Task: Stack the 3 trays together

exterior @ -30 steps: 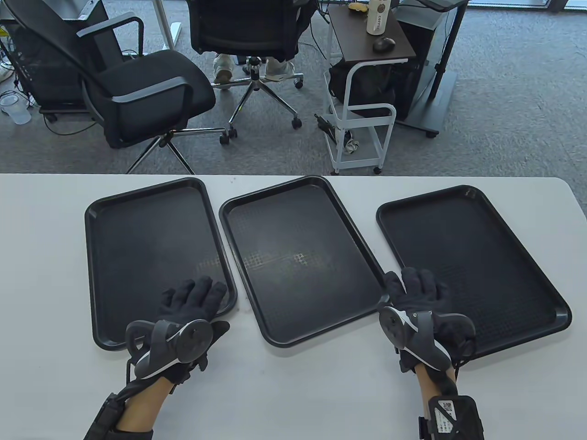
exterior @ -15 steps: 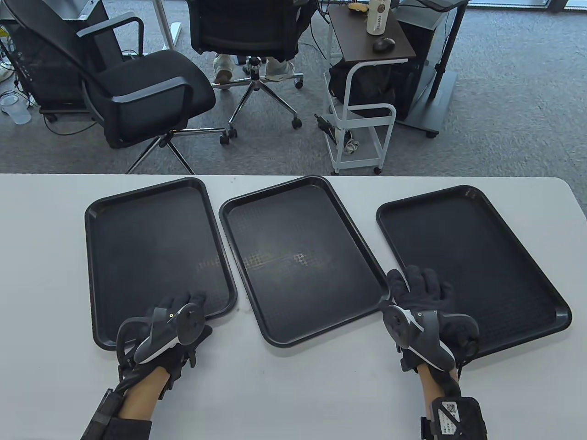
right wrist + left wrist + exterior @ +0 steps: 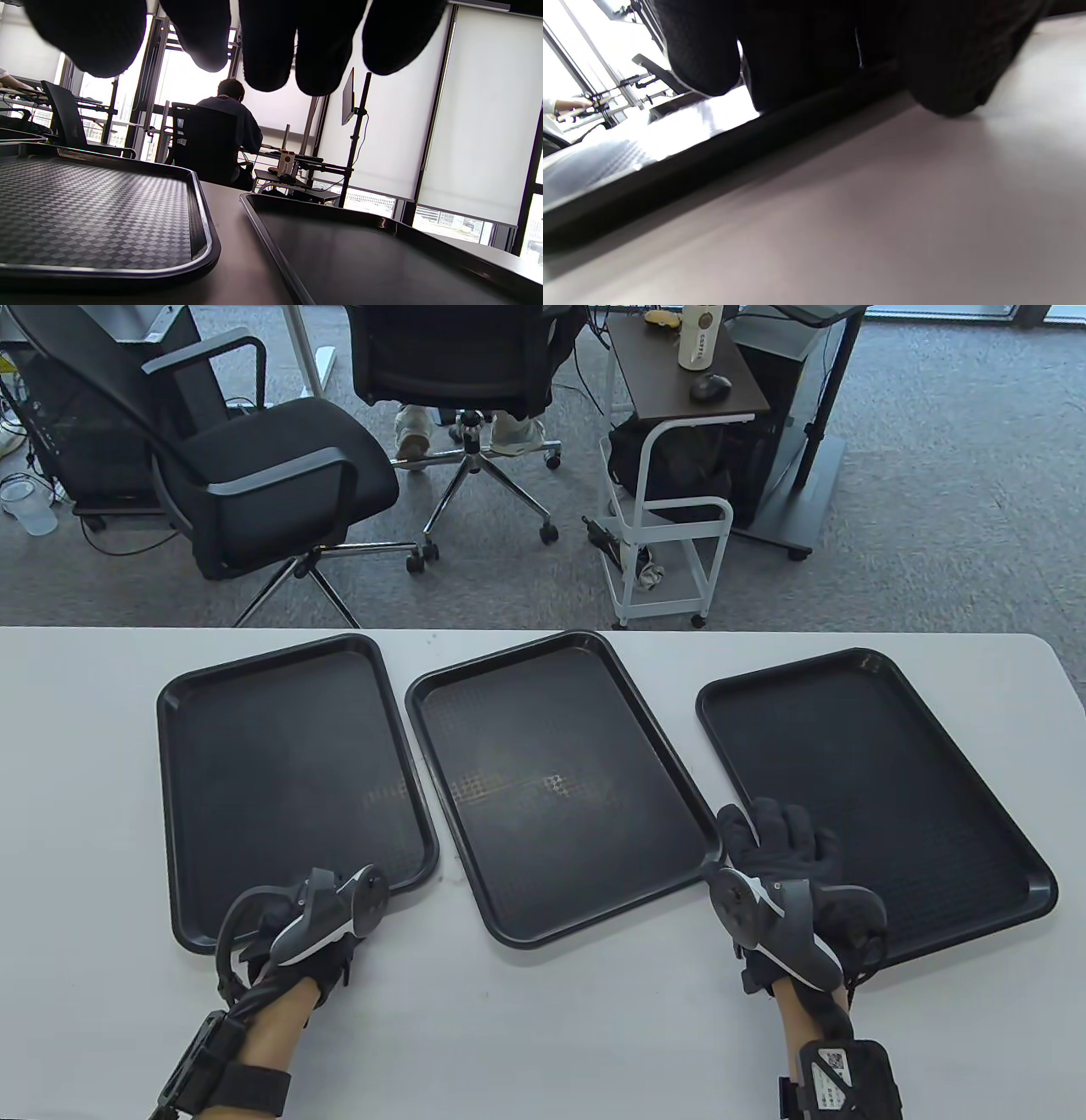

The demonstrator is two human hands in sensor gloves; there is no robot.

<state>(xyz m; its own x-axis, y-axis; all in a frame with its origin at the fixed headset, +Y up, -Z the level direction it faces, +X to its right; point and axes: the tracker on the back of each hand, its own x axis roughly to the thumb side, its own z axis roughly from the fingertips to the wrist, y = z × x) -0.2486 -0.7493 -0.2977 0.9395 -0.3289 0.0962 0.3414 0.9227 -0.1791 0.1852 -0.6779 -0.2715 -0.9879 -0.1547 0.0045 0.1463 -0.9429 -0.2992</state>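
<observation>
- Three black rectangular plastic trays with rounded corners and raised rims lie side by side, apart, on the white counter [image 3: 543, 1027]: the left tray [image 3: 280, 763], the middle tray [image 3: 551, 780] and the right tray [image 3: 874, 780].
- The middle tray's floor shows a fine woven, checked texture in the right wrist view [image 3: 93, 212]; the right tray's floor there looks smoother [image 3: 360, 254].
- The left hand [image 3: 297, 933], in a black glove, sits at the left tray's near rim, fingers curled down over the edge; I cannot tell if it truly grips.
- The right hand [image 3: 785, 865] hovers spread, fingers open, over the right tray's near left corner.
- Beyond the counter, a white bottle [image 3: 700, 335] on a brown side table carries small lettering reading "COFFEE".
</observation>
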